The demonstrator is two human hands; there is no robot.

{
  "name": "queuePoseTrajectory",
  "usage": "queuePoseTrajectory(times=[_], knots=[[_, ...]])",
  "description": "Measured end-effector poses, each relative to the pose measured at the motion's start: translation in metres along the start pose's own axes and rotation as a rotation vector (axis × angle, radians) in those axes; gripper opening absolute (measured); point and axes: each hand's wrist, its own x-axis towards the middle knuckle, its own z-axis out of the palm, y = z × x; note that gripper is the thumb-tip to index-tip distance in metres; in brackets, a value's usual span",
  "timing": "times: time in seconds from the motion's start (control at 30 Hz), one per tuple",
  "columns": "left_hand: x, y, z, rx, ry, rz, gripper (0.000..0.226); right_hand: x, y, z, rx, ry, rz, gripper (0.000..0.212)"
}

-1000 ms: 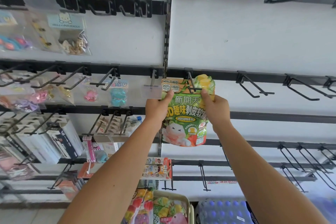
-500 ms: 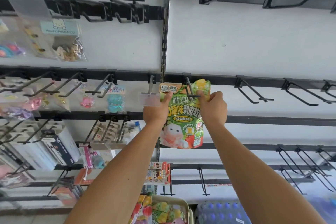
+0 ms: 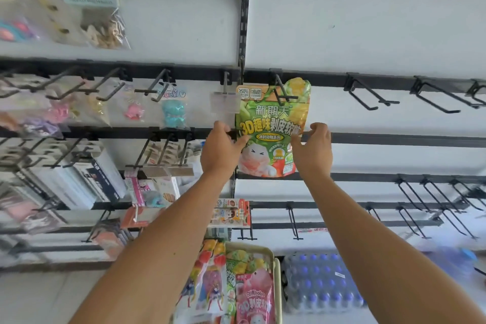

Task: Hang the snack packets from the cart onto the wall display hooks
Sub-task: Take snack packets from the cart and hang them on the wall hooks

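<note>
The green snack packet (image 3: 273, 129) is now hung on a wall hook (image 3: 282, 89), where half a second earlier it was being threaded on by its top corners; this packet's hanging is judged done, with more waiting in the cart (image 3: 273, 258) below. The left hand (image 3: 222, 148) and right hand (image 3: 314, 150) have been slid down to its mid edges, fingers loosened and only brushing it, both arms raised.

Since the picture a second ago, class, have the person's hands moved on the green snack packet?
Yes. Both the left hand and right hand have slid down from the green snack packet top, beside the hook, to its middle.
</note>
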Motion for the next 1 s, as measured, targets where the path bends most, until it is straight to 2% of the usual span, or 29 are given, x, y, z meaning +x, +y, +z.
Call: queuePoseTrajectory(times=[0.2, 0.33, 0.43, 0.57, 0.73, 0.9, 1.0], knots=[[-0.066, -0.049, -0.005, 0.208, -0.087, 0.036, 0.033, -0.06, 0.047, 0.01, -0.016, -0.099, -0.052, 0.034], [-0.125, -0.081, -0.008, 0.311, -0.164, 0.037, 0.022, -0.112, 0.084, 0.018, -0.046, -0.243, -0.083, 0.029], [-0.171, -0.112, -0.01, 0.347, -0.25, -0.056, 0.014, -0.155, 0.109, 0.027, -0.062, -0.386, -0.044, 0.026], [-0.22, -0.157, -0.019, 0.368, -0.358, -0.203, 0.019, -0.207, 0.129, 0.046, -0.071, -0.583, 0.057, 0.027], [-0.253, -0.211, -0.03, 0.382, -0.394, -0.315, 0.025, -0.262, 0.138, 0.078, -0.103, -0.827, 0.122, 0.034], [-0.257, -0.263, -0.022, 0.37, -0.437, -0.351, 0.032, -0.285, 0.138, 0.119, -0.108, -0.973, 0.264, 0.048], [-0.257, -0.297, -0.015, 0.372, -0.492, -0.379, 0.03, -0.295, 0.136, 0.153, -0.122, -1.004, 0.325, 0.052]])
